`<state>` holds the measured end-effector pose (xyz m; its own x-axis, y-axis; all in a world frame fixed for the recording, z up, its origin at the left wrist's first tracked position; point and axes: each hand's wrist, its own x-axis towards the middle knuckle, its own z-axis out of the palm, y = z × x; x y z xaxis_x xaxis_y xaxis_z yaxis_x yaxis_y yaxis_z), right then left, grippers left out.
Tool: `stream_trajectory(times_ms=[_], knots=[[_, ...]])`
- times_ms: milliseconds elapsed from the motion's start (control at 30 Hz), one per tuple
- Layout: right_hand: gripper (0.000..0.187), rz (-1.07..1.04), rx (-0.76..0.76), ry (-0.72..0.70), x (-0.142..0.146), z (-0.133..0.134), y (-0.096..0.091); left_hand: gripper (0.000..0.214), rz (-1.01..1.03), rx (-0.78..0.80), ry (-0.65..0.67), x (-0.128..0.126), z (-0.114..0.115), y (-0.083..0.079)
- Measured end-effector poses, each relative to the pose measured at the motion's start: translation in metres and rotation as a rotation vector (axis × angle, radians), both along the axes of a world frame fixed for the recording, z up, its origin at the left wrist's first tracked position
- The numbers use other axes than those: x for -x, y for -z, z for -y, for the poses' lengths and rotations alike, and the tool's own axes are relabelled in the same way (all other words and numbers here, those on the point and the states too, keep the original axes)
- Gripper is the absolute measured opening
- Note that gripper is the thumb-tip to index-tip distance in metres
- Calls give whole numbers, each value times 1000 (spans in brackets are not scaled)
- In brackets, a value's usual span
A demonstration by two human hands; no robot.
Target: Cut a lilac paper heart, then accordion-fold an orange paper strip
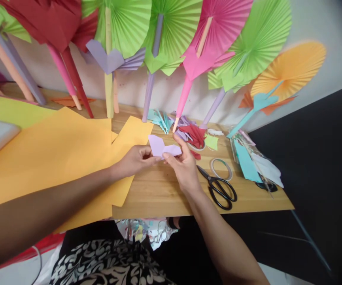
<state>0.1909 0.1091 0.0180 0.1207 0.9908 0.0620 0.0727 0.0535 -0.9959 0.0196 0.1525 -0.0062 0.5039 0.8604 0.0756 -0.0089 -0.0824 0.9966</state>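
Between my two hands, above the wooden table, is a lilac paper heart (pixel 157 145), creased so that its two lobes stand apart. My left hand (pixel 136 160) pinches its lower left edge between thumb and fingers. On the other side, my right hand (pixel 185 166) grips the right lobe, thumb in front and fingers behind. Black-handled scissors (pixel 220 188) lie to the right of my right hand, blades pointing up and left. Beside them is a roll of tape (pixel 221 169). Folded red paper (pixel 193 134) lies just beyond my right fingers.
Large orange paper sheets (pixel 55 154) cover the table's left side. Several pleated paper flowers on rolled stems, such as a pink one (pixel 215 23), lean on the wall. Turquoise pleated paper (pixel 161 120) lies behind my hands. Paper scraps and packets (pixel 250 158) sit near the right edge.
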Motion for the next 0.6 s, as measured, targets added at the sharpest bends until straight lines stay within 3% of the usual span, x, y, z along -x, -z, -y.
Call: stream_trajectory(times_ms=[167, 300, 433, 500, 600], knots=[[63, -187, -56, 93, -13, -6, 2, 36, 20, 42, 44, 2, 0, -4], [49, -351, -47, 178, -21, -7, 1, 38, 29, 53, 26, 2, -1, -4], [42, -389, 89, -3, -13, 0, 3, 41, 32, 38, -8, 1, -1, -4], [37, -277, 144, -93, -7, 4, 6, 40, 37, 37, 2, 1, -2, -3], [26, -113, 138, -117, 0, 7, 7, 40, 42, 8, 26, 1, -2, -2]])
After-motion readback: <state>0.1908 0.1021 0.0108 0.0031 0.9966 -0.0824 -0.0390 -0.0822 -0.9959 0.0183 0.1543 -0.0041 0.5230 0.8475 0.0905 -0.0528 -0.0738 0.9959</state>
